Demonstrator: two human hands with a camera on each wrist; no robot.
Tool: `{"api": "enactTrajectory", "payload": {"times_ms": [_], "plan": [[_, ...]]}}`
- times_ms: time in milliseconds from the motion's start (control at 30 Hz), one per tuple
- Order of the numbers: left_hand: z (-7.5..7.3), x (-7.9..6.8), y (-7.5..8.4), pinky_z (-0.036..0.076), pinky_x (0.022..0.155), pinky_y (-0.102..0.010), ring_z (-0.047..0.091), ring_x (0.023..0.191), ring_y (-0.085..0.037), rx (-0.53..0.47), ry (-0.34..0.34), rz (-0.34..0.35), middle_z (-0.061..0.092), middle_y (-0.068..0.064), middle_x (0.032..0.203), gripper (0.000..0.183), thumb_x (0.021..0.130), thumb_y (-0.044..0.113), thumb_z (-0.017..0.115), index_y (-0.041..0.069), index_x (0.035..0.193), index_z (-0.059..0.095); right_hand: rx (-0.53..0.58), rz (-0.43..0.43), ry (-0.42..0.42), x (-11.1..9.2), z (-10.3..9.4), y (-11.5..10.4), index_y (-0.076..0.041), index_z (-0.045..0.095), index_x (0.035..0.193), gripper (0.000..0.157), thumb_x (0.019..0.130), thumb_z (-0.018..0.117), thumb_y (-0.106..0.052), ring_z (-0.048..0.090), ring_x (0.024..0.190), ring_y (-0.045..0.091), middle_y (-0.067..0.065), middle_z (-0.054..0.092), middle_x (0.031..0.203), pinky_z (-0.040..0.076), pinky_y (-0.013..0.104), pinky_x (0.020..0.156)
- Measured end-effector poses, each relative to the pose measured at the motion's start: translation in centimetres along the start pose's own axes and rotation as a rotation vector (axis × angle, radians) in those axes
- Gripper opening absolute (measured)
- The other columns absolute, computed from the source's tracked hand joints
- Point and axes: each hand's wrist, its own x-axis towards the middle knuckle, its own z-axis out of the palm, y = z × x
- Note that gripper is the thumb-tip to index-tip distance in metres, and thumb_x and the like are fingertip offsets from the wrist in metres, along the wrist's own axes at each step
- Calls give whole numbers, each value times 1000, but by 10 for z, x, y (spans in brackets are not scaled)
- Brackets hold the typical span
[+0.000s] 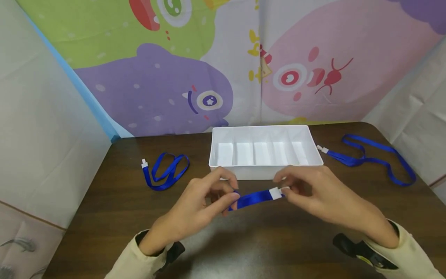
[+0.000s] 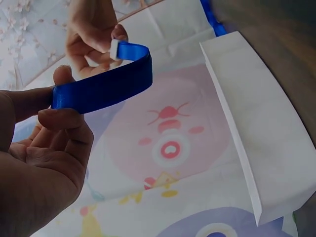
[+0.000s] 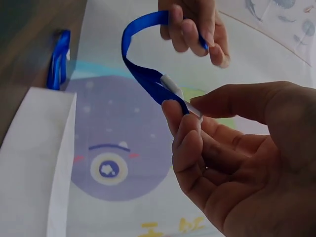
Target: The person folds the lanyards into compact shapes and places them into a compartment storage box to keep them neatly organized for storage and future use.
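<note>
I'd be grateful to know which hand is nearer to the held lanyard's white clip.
Right. The right hand pinches the white clip; the left hand pinches the blue strap, away from it.

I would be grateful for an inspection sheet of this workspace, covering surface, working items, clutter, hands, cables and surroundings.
Surface: dark brown table with a wood-like grain.
Working items: held blue lanyard, bowed between the hands; white tray with five compartments, behind it; left blue lanyard, loosely looped on the table; right blue lanyard, spread out, its clip end beside the tray.
Clutter: nothing seen.
Left hand: pinches the held lanyard's strap.
Right hand: pinches the same lanyard's white clip.
Cables: nothing seen.
Surroundings: cartoon-printed backdrop behind the table; pale sheets at both sides.
</note>
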Motion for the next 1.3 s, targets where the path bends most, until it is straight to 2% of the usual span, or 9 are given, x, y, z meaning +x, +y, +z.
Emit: {"api": "enactTrajectory", "payload": {"times_ms": [167,333,500,600,833,1100,1300], "plan": [[8,0,-2,45,43,-22,57,56,-6,-5,-4,20,68,4,75,16,97,2,62,12,96,49,104,-33,-34,0,7,-4,-19,64,105,27,88,73,-1,66,75,3,-14,68,88,51,19,65],[20,0,-6,42,42,-18,53,54,0,13,-25,51,67,1,74,17,98,4,62,11,93,47,205,-22,-105,-1,15,-10,-20,64,111,23,94,69,-6,67,80,5,-15,70,91,54,23,71],[29,0,-9,42,41,-15,50,54,5,15,-55,71,67,0,74,18,98,4,61,11,93,45,248,-78,-160,0,27,-13,-17,64,121,28,96,66,-6,67,82,3,-15,72,95,55,23,72],[32,0,-10,42,41,-15,49,54,6,8,-71,68,67,1,74,18,98,4,61,11,95,45,271,-99,-174,1,31,-14,-18,65,121,29,96,65,-4,67,82,4,-15,72,97,54,23,70],[38,0,-10,44,41,-17,53,52,0,-32,-81,17,66,1,72,17,99,6,61,10,99,44,260,-112,-136,0,38,-17,-21,64,112,22,96,66,-7,63,77,2,-14,69,94,51,20,62],[34,1,-8,47,44,-19,56,53,-1,-49,-83,-28,69,-1,76,17,99,4,60,10,109,48,186,-171,-90,-1,37,-13,-17,67,107,15,95,67,-7,61,78,-1,-11,68,93,51,15,67],[29,0,-8,47,46,-20,54,56,3,21,-46,-35,71,2,80,25,94,-2,62,10,113,51,197,-118,-70,2,34,-11,-18,69,102,18,92,70,-3,61,76,1,-13,68,90,52,18,65]]}}
